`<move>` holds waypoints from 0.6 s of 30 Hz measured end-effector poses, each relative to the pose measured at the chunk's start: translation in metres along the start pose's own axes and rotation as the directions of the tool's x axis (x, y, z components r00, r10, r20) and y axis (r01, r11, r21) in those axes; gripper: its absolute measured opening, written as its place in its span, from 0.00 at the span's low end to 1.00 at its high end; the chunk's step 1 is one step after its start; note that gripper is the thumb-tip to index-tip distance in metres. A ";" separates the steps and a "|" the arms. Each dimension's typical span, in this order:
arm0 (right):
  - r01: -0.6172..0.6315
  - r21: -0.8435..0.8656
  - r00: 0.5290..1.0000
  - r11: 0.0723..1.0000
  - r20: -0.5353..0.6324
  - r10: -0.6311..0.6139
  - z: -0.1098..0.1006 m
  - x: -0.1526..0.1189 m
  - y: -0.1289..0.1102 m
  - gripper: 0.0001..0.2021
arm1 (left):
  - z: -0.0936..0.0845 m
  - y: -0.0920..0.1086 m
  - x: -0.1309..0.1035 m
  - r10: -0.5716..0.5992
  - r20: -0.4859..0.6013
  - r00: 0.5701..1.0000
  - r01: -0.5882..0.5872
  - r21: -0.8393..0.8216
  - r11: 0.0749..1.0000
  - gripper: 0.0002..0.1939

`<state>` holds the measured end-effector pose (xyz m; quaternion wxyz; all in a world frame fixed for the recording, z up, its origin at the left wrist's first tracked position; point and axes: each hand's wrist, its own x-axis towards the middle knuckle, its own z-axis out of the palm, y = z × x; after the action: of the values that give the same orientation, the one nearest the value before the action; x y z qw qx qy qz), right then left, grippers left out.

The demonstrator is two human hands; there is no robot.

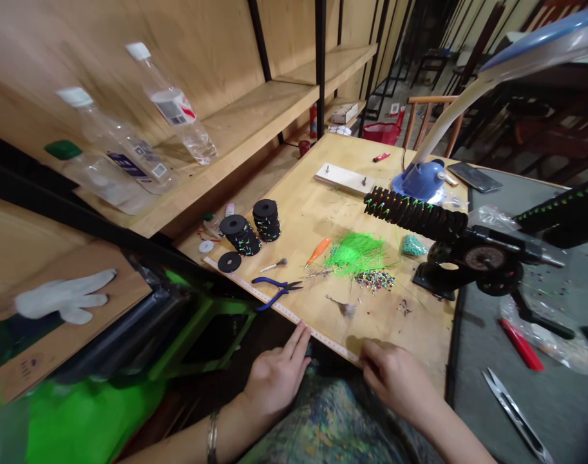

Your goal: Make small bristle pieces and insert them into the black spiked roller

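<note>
A white measuring tape (pixel 274 308) runs along the wooden table's near edge. On that edge beside the tape lie the outstretched fingers of my left hand (pixel 279 374), with nothing visible in them. My right hand (pixel 397 374) is at the same edge farther right, its fingers curled into a pinch; whatever they hold, if anything, is hidden. Blue-handled pliers (pixel 274 291) rest left of my hands. Beyond are a small brush (pixel 274 265), an orange-handled tool (pixel 319 251), a heap of bright green strands (pixel 359 251) and a pile of small multicoloured beads (pixel 375 280).
Black foam spools (pixel 240 233) stand at the left. A clamped winding device (pixel 487 258) carries a row of black discs (pixel 414 212) under a blue lamp (pixel 419 180). Scissors-like snips (pixel 513 412) and a red-handled tool (pixel 520 345) lie on the grey mat (pixel 472 399). Bottles (pixel 178 109) fill the shelf.
</note>
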<state>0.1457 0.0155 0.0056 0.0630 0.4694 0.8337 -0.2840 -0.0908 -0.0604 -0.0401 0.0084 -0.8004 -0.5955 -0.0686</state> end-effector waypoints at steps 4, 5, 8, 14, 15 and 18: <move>-0.001 0.016 1.000 1.000 -0.010 0.001 0.002 0.000 0.001 0.08 | -0.001 0.001 0.001 0.001 0.007 1.000 -0.001 0.009 1.000 0.22; -0.002 0.017 1.000 1.000 -0.013 0.002 0.002 0.000 0.001 0.08 | -0.002 0.001 0.001 -0.001 0.016 1.000 0.001 0.019 1.000 0.22; 0.010 0.021 1.000 1.000 -0.013 -0.010 0.004 -0.001 0.002 0.08 | -0.003 0.001 0.002 -0.005 0.038 0.999 0.004 0.029 1.000 0.22; -0.015 -0.003 0.999 1.000 -0.031 0.015 0.005 0.001 0.000 0.07 | -0.004 0.002 0.003 -0.015 0.037 0.999 0.014 0.004 1.000 0.21; -0.021 -0.009 0.999 1.000 -0.031 0.021 0.005 0.002 0.000 0.07 | -0.004 0.002 0.003 -0.012 0.034 0.999 0.012 0.007 1.000 0.21; -0.029 -0.014 0.999 0.999 -0.033 0.028 0.005 0.004 -0.001 0.08 | -0.003 0.002 0.003 -0.002 0.017 1.000 0.001 0.024 1.000 0.21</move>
<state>0.1418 0.0156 0.0008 0.0568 0.4854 0.8298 -0.2695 -0.0889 -0.0587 -0.0371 0.0128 -0.8003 -0.5969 -0.0548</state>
